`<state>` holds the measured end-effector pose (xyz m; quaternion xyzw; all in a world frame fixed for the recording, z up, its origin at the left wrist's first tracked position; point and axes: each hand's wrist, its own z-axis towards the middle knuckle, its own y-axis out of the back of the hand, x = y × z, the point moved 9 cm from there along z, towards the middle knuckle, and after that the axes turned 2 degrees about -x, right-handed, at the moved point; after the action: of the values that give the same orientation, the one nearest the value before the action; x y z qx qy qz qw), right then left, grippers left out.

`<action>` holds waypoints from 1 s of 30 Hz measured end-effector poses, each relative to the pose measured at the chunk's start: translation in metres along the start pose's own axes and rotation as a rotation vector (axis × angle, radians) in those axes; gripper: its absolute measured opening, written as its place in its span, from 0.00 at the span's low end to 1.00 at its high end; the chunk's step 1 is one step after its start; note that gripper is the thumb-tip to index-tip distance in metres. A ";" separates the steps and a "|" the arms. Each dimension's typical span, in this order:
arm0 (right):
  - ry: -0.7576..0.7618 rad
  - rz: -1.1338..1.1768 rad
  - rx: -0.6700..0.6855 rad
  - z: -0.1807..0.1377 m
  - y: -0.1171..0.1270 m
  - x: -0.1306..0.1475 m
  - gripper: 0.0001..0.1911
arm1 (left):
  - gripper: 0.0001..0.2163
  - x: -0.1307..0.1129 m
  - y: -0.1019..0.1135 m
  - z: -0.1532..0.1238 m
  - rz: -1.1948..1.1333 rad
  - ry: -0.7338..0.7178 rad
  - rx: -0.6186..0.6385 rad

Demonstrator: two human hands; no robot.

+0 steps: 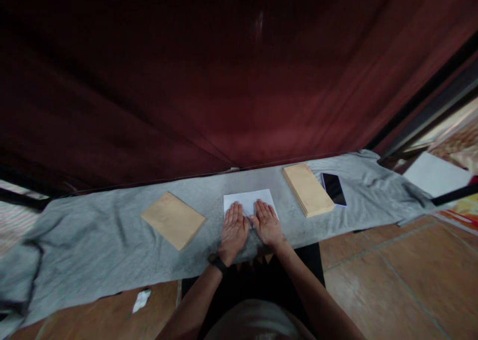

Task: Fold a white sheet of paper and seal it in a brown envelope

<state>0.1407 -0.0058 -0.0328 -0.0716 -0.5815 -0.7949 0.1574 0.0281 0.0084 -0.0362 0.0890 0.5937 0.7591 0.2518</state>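
A white sheet of paper lies on the grey cloth straight in front of me. My left hand rests flat on its near left part, fingers stretched out. My right hand lies flat on its near right part, fingers also extended. The two hands sit side by side, thumbs almost touching. A black band is on my left wrist. Neither hand grips anything.
A tan envelope lies to the left on the cloth. A stack of tan envelopes and a dark phone lie to the right. A dark red curtain hangs behind. White paper lies at far right; a paper scrap is on the tiled floor.
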 end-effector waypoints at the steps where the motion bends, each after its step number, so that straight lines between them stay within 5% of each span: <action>1: -0.022 -0.013 -0.020 -0.002 0.001 -0.004 0.29 | 0.28 0.003 0.001 -0.001 0.004 0.030 -0.010; 10: -0.138 -0.085 -0.143 -0.017 0.016 -0.039 0.30 | 0.29 0.028 0.019 -0.017 0.004 0.202 -0.149; 15: -0.197 -0.066 -0.106 -0.009 0.023 -0.039 0.31 | 0.27 0.025 0.028 -0.009 0.039 0.206 -0.103; 21: -0.007 0.047 0.040 0.022 0.010 0.005 0.28 | 0.25 -0.007 0.007 0.023 -0.030 -0.046 0.015; 30: -0.045 -0.040 -0.014 0.027 -0.008 -0.003 0.27 | 0.27 0.010 -0.010 0.027 0.033 0.023 0.033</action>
<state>0.1394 0.0229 -0.0327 -0.0788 -0.5807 -0.8002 0.1276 0.0343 0.0383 -0.0394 0.0939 0.6075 0.7542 0.2309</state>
